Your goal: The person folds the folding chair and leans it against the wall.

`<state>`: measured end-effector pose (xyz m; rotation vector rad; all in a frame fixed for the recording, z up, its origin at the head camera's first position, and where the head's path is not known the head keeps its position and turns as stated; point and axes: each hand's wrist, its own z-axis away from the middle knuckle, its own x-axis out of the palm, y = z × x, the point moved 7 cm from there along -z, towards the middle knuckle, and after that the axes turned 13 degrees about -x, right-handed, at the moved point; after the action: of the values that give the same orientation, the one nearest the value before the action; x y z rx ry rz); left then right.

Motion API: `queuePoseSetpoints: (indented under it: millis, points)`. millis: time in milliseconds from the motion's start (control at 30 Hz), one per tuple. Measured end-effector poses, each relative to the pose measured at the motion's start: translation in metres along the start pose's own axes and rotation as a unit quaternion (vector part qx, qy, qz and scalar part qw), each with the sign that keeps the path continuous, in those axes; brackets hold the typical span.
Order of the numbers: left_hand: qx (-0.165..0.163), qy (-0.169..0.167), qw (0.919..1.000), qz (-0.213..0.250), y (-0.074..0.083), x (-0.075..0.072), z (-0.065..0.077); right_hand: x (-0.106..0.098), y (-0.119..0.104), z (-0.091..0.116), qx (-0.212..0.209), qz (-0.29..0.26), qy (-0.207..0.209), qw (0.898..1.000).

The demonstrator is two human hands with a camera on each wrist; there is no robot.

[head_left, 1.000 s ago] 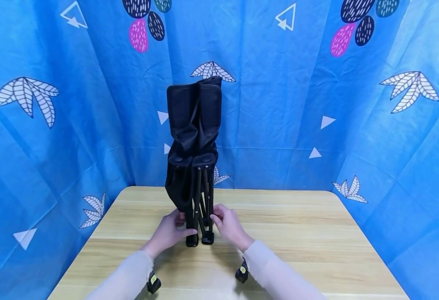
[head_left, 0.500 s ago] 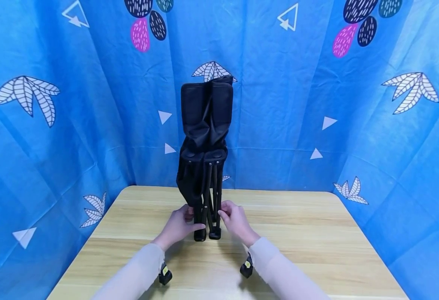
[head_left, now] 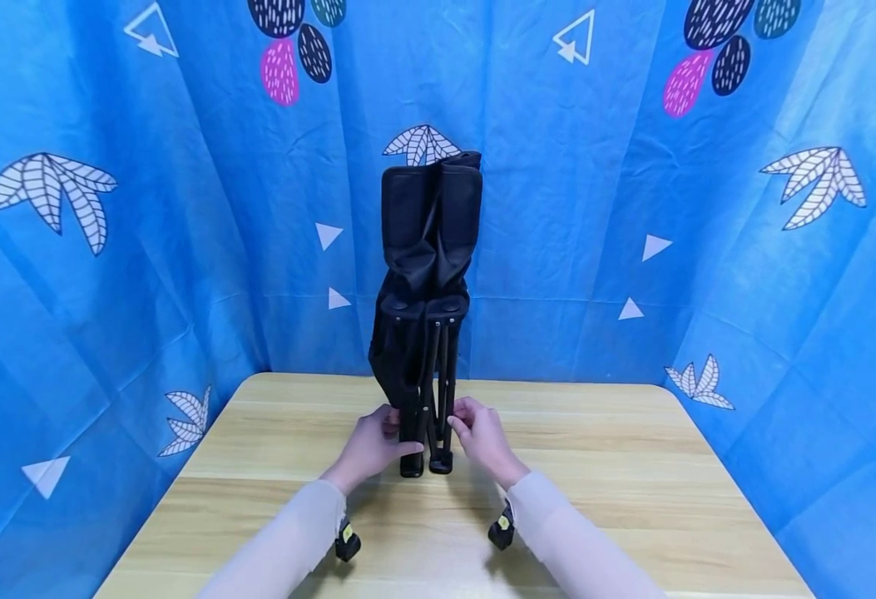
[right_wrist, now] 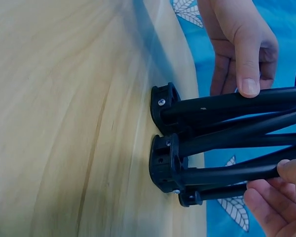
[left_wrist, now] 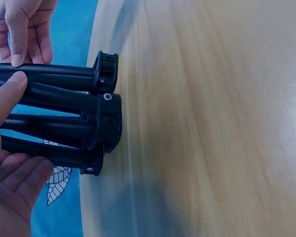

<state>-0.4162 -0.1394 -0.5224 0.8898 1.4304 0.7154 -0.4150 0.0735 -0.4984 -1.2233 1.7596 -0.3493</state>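
A folded black camping chair (head_left: 432, 225) with a fabric seat stands upright near the middle of the table in the head view. Its thin legs (right_wrist: 222, 104) are bunched together and end in black plastic feet (left_wrist: 108, 118) with small screws. On the left side, my left hand (head_left: 374, 445) grips the lower legs, thumb across the front and fingers behind. My right hand (head_left: 484, 437) pinches a leg from the right side between thumb and fingers. Both wrist views show the feet at the table surface; whether all touch it, I cannot tell.
The light wooden table (head_left: 602, 474) has rounded back corners. Blue patterned curtains (head_left: 557, 208) hang close behind it and along both sides. A small black camera (head_left: 348, 541) is strapped under the left wrist, with another camera (head_left: 502, 528) under the right.
Over the last second the chair has shifted to the right and slightly toward the back of the table, staying upright. Both hands moved along with it, keeping their hold on the legs.
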Motion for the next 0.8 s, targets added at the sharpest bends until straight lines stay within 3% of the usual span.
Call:
queuePoseSetpoints:
  millis: [233,600,800]
  points:
    - [0.004,-0.008,0.9999,-0.011,0.007,0.01,-0.004,-0.009,0.007,0.0,0.008,0.007,0.017,1.0]
    - [-0.016,-0.015,0.9998,-0.002,0.013,0.024,-0.017,-0.023,0.018,-0.003,0.01,0.008,0.028,1.0]
    - [-0.007,-0.02,0.9998,-0.005,0.016,0.029,-0.021,-0.026,0.024,-0.004,0.008,0.021,0.031,0.999]
